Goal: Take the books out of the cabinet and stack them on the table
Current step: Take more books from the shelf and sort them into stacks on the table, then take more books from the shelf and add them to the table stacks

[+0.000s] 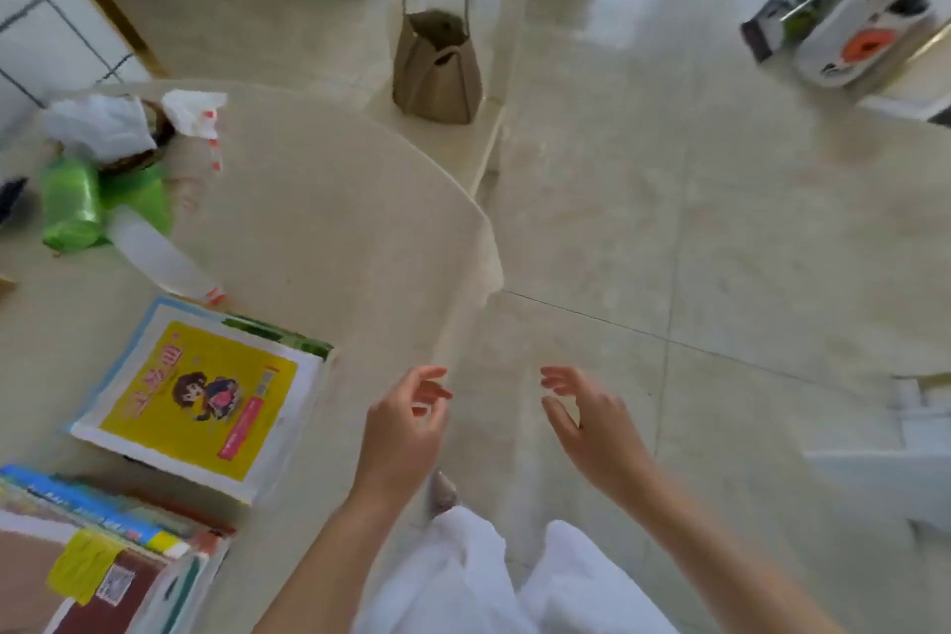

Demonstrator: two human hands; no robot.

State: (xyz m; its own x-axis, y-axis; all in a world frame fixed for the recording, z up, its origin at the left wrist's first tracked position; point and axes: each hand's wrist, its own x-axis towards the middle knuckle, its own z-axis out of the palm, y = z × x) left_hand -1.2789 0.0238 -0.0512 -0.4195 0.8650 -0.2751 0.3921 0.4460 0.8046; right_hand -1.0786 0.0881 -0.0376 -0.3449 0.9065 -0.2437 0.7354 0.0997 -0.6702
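One round beige table (pixel 319 221) filling nine o'clock, edge curving toward centre. Two stacks of books on it: yellow-covered stack (pixel 200 396) at eight o'clock, several volumes deep — exact count unclear; second stack (pixel 103 546) at seven o'clock, spines blurred, just beside the first. One tan handbag (pixel 437 67) at twelve o'clock on a pale chair seat (pixel 478 139). One green bag roll (pixel 69 206) at ten o'clock, one clear bottle (pixel 159 257) lying beside it. Two bare hands at six o'clock, well apart from the books: left hand (pixel 406 422) loosely curled, gripping nothing; right hand (pixel 592 422) relaxed and spread — likewise empty.
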